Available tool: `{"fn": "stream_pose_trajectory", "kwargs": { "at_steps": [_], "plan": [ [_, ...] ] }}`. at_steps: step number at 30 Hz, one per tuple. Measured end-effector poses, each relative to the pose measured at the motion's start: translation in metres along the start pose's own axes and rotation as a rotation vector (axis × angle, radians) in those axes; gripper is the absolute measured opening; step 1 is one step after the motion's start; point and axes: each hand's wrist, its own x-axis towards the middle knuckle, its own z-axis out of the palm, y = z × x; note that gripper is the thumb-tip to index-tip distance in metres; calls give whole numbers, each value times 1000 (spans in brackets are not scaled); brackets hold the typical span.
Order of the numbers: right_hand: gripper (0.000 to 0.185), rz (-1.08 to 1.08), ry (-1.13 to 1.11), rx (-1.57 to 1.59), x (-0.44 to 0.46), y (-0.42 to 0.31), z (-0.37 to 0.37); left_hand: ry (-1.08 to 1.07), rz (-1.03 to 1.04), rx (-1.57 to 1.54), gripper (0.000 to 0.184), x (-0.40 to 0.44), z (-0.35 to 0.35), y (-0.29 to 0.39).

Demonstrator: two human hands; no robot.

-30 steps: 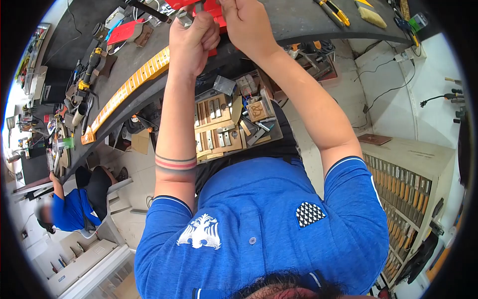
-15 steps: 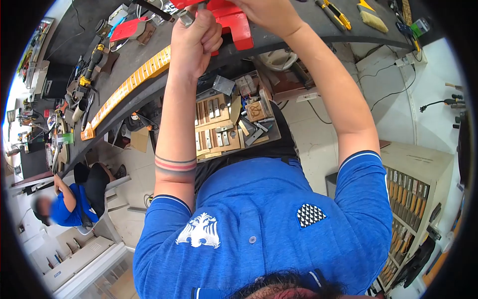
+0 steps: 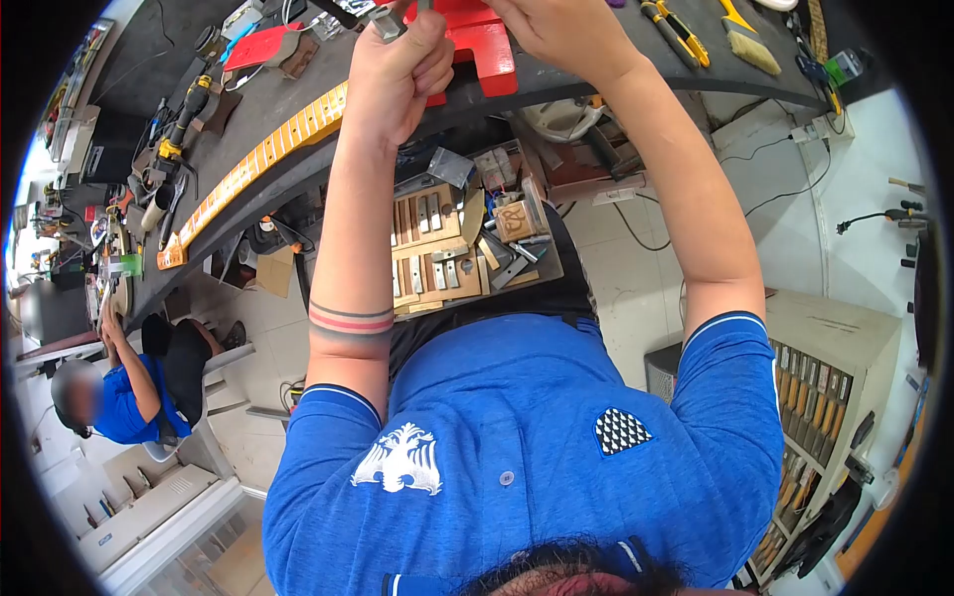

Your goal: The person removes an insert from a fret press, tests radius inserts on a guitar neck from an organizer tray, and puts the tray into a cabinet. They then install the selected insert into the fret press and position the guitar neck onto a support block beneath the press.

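My left hand (image 3: 402, 74) is closed in a fist around a grey metal piece (image 3: 386, 24) whose blocky end sticks out beside the thumb. Its kind cannot be made out. Right beside that fist is a red metal vise-like tool (image 3: 487, 62) at the bench edge. My right hand (image 3: 571, 35) reaches over the red tool from the other side, its fingers mostly cut off by the top of the view. A guitar neck (image 3: 263, 164) with a pale fretboard lies along the bench, its upper end passing behind my left wrist.
Pliers (image 3: 678, 35) and a brush (image 3: 747, 40) lie on the dark bench (image 3: 596, 89) to the right. A yellow-black power tool (image 3: 187, 114) is at the left. Below the bench, a tray (image 3: 547, 268) holds wooden blocks and metal parts. Another person (image 3: 139, 392) sits at the lower left.
Both hands and the red tool appear slightly higher and further right in view, along with the bench. My left fist stays closed on the metal piece. The seated person has shifted a little.
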Motion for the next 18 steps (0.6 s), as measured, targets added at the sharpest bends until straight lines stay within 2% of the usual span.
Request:
{"fn": "stream_pose_trajectory", "kwargs": {
  "at_steps": [5,6,9,11,12,16,18],
  "plan": [
    [11,195,-28,152,-4,4,4,-22,-6,25,42,1,-1,3],
    [15,224,-34,166,-7,4,0,-26,-6,25,42,2,-1,3],
    [14,379,-151,148,-47,8,5,-15,-8,-10,38,3,2,4],
    [13,399,-205,170,-68,1,3,-2,2,-8,37,1,10,9],
    [13,429,-316,54,-76,1,7,-5,0,-34,39,2,7,5],
    [17,448,-250,-41,-100,26,33,-28,34,-63,41,4,1,2],
    [17,596,-196,-89,-93,15,35,-23,33,-58,42,2,1,6]
  ]
}}
